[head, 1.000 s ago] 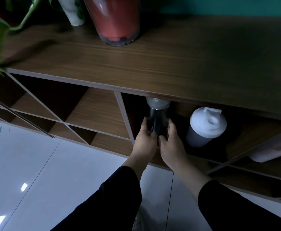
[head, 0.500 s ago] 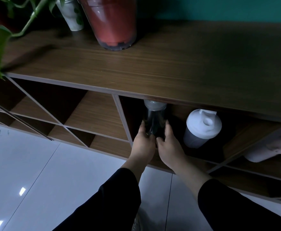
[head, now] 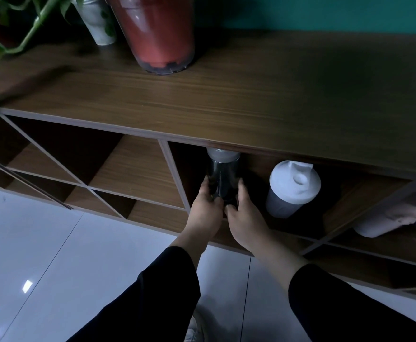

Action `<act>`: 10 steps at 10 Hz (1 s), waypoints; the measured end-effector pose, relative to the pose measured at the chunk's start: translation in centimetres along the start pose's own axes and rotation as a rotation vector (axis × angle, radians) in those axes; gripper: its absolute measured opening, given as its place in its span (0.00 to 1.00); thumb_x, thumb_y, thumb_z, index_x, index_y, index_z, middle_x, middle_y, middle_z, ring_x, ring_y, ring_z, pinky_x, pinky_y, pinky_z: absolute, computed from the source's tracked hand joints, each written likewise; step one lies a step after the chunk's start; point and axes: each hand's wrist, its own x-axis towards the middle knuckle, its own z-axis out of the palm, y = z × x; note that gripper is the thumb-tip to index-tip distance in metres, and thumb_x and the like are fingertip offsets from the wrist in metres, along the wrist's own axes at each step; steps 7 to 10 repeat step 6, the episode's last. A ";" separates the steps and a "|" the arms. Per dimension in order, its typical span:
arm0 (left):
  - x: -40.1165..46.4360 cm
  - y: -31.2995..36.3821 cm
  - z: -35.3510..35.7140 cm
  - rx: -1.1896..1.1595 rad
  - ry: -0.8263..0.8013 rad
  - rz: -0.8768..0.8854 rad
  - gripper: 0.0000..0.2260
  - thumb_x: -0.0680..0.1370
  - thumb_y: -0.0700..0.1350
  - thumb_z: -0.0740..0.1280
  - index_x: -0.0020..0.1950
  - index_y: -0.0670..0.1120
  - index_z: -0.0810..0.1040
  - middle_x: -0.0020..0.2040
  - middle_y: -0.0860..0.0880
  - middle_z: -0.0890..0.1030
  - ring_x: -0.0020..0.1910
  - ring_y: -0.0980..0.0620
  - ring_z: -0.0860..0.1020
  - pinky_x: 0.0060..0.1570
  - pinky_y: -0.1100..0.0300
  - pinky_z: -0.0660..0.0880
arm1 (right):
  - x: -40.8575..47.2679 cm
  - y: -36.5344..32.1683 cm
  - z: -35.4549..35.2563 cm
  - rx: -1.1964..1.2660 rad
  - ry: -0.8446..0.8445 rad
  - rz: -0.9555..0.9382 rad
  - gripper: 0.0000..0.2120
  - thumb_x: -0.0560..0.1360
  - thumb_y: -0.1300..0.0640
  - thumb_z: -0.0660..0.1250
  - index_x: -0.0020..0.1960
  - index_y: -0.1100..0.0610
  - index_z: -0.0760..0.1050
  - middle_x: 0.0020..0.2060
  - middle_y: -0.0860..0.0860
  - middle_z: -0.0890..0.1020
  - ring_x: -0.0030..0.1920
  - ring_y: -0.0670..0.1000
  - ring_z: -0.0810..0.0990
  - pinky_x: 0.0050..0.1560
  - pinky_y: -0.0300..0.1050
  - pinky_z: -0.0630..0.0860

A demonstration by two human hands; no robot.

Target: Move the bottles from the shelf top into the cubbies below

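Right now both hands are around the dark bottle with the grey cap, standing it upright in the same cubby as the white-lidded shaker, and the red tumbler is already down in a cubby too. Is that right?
Not quite. The head view shows the red tumbler on the shelf top, not in a cubby. The rest holds: the left hand and right hand hold the dark bottle upright in the cubby beside the white-lidded shaker.

dark clear bottle (head: 223, 178) with grey cap stands upright inside a cubby (head: 184, 166).
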 end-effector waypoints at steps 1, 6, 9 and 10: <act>0.2 -0.2 -0.1 -0.003 0.002 -0.003 0.32 0.78 0.42 0.62 0.81 0.57 0.58 0.65 0.53 0.81 0.56 0.55 0.82 0.62 0.50 0.78 | -0.1 0.1 -0.1 0.005 -0.001 -0.005 0.34 0.80 0.59 0.58 0.80 0.48 0.45 0.78 0.52 0.61 0.75 0.54 0.65 0.68 0.44 0.64; -5.6 3.5 2.9 -0.225 0.036 -0.269 0.11 0.84 0.50 0.60 0.55 0.47 0.81 0.48 0.47 0.85 0.50 0.49 0.84 0.54 0.53 0.81 | -2.4 -0.4 -1.8 0.354 0.036 0.201 0.22 0.82 0.50 0.57 0.75 0.53 0.66 0.65 0.52 0.79 0.64 0.52 0.77 0.56 0.41 0.74; -5.6 3.5 2.9 -0.225 0.036 -0.269 0.11 0.84 0.50 0.60 0.55 0.47 0.81 0.48 0.47 0.85 0.50 0.49 0.84 0.54 0.53 0.81 | -2.4 -0.4 -1.8 0.354 0.036 0.201 0.22 0.82 0.50 0.57 0.75 0.53 0.66 0.65 0.52 0.79 0.64 0.52 0.77 0.56 0.41 0.74; -5.6 3.5 2.9 -0.225 0.036 -0.269 0.11 0.84 0.50 0.60 0.55 0.47 0.81 0.48 0.47 0.85 0.50 0.49 0.84 0.54 0.53 0.81 | -2.4 -0.4 -1.8 0.354 0.036 0.201 0.22 0.82 0.50 0.57 0.75 0.53 0.66 0.65 0.52 0.79 0.64 0.52 0.77 0.56 0.41 0.74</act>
